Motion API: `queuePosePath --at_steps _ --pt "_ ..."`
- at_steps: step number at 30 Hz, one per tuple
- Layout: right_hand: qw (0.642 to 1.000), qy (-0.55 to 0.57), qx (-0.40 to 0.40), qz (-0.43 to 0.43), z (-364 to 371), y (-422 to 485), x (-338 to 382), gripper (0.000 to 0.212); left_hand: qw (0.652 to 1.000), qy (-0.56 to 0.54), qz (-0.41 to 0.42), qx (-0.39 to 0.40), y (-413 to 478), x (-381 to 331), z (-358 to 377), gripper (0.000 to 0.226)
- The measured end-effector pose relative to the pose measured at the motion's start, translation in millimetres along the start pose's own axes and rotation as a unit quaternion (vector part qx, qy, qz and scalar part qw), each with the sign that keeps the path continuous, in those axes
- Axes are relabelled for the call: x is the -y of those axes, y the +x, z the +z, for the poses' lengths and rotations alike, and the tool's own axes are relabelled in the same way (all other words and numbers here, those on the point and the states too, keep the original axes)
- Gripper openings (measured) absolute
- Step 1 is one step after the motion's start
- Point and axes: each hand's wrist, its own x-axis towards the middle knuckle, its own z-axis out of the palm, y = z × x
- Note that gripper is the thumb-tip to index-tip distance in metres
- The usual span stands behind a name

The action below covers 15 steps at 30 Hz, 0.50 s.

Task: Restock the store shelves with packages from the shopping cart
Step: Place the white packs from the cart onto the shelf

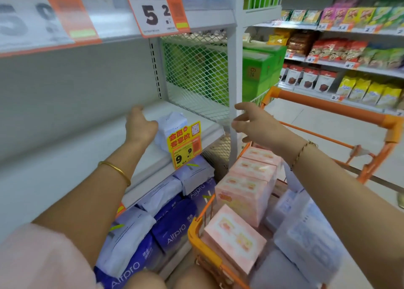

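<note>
On the white middle shelf (pixel 87 157) lies one pale blue-white package (pixel 172 124), close to the front edge and behind a yellow price tag (pixel 184 144). My left hand (pixel 141 125) touches the package's left side, one finger pointing up; the other fingertips are hidden behind the hand. With fingers spread and holding nothing, my right hand (pixel 253 124) hovers beside the shelf post, above the orange shopping cart (pixel 196 229). The cart holds several pink boxes (pixel 247 190) and several pale blue packages (pixel 306 234).
Purple-and-white Airpro packs (pixel 175 223) fill the shelf below. A white post (pixel 235 81) and a mesh side panel (pixel 196 74) close the shelf's right end, with green boxes (pixel 260 70) behind. Snack shelves (pixel 349 54) line the aisle to the right.
</note>
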Motion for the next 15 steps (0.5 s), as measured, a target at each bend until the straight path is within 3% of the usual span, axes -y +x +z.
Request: queuePosePath --at_steps 2,5,10,15 --pt "0.999 -0.034 -0.028 -0.015 -18 -18 -7 0.045 0.994 -0.020 0.101 -0.021 -26 -29 11 0.056" --pt "0.990 -0.129 -0.058 -0.019 -48 -47 -22 0.036 0.978 -0.061 0.188 0.068 -82 -75 41 0.048" --pt "0.958 -0.271 -0.060 0.077 -86 -89 -58 0.031 0.917 -0.056 0.213 0.334 -150 -107 94 0.038" --pt "0.927 -0.340 0.028 0.156 -86 -115 -77 0.051 0.864 0.004 0.225 0.450 -186 -109 114 0.033"
